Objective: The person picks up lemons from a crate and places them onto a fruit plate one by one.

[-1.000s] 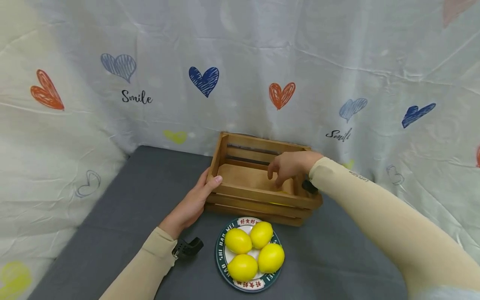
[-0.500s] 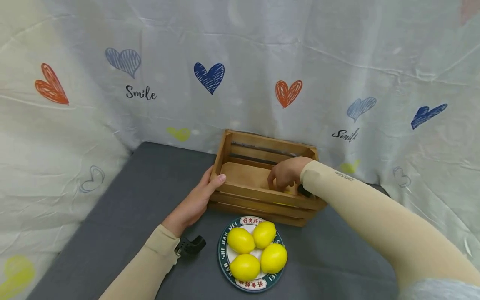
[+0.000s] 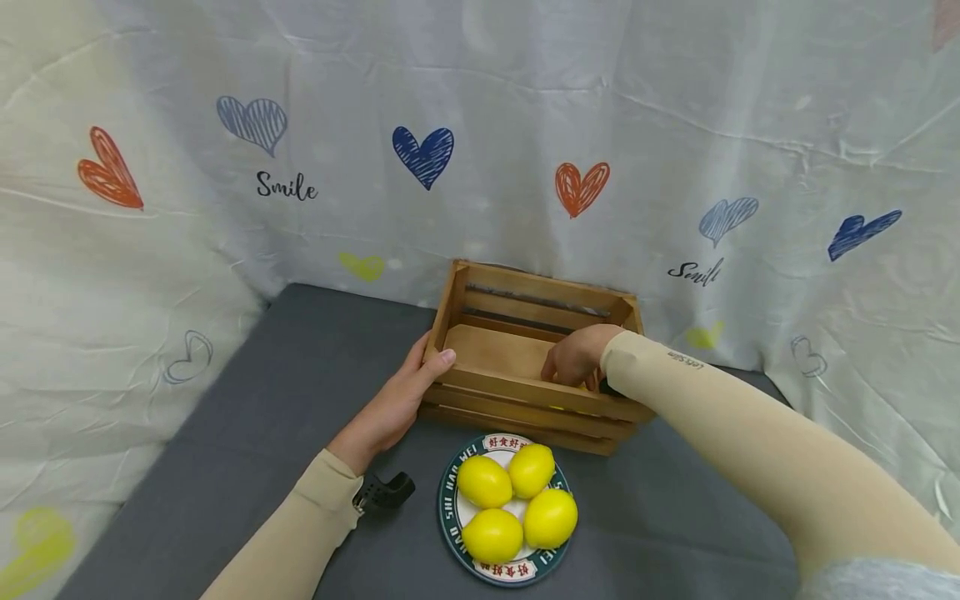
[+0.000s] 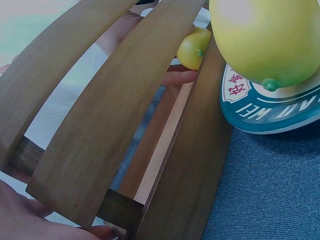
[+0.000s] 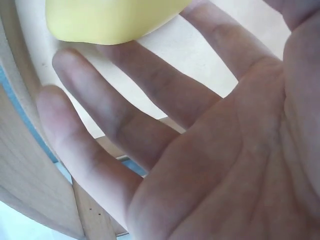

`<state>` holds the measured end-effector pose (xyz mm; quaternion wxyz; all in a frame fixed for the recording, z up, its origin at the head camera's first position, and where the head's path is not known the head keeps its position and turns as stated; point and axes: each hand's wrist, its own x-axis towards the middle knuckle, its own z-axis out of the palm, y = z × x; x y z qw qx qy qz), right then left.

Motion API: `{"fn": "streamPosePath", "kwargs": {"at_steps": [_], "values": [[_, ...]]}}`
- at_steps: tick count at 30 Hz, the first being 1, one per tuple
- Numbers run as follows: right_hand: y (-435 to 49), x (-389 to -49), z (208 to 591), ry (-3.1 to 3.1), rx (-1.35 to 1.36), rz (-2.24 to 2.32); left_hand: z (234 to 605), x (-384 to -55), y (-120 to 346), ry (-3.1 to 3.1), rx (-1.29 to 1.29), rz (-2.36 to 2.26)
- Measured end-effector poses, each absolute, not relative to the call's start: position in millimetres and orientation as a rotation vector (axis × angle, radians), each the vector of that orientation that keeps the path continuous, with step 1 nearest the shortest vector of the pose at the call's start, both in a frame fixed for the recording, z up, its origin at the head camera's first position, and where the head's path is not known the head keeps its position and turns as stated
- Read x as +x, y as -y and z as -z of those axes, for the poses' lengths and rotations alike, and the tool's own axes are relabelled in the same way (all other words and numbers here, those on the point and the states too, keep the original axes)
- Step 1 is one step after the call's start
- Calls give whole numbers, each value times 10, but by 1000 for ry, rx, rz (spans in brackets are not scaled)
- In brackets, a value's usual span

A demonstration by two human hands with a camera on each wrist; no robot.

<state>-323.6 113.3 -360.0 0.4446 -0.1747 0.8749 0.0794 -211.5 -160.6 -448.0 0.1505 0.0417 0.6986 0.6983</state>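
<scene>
My left hand (image 3: 393, 407) grips the left end of a slatted wooden crate (image 3: 525, 408), its thumb over the front corner. Inside the crate's right part, my right hand (image 3: 579, 357) reaches down at a lemon (image 5: 110, 20). The right wrist view has the fingers spread and only slightly bent, with fingertips right at the lemon's edge; the thumb's tip is out of that view. Between the slats in the left wrist view, the same lemon (image 4: 194, 49) shows beside a finger (image 4: 177, 77).
In front of the crate stands a green-rimmed plate (image 3: 452, 533) bearing several lemons (image 3: 492, 536). A dark grey cloth (image 3: 247, 450) covers the table. Behind the crate hangs a pale curtain (image 3: 495, 100) printed with hearts.
My right hand has moved lower into the crate, down to the lemon. My left hand keeps its grip on the crate's end. The head view has shifted slightly.
</scene>
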Motion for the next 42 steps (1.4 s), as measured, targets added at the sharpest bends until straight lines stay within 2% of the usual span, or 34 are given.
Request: {"fn": "streamPosePath", "kwargs": {"at_steps": [9,15,23,31,42], "values": [[-1220,-3200,3591,-2179,-420,-162,4490,-2114,1542,-2005,125,-1999],[-1304,-3172,3424,-2218,-411,-38,4489,-2113,1514,-2013,134,-1988],[-1423,-3097,3051,-2409,-639,47,4468,-2106,1544,-2043,111,-1955],[-1528,-2853,2872,-2531,-831,82,4521,-2116,1618,-2041,84,-1949],[-1602,-2335,2603,-2680,-893,250,4509,-2121,1633,-2030,107,-1942]]}}
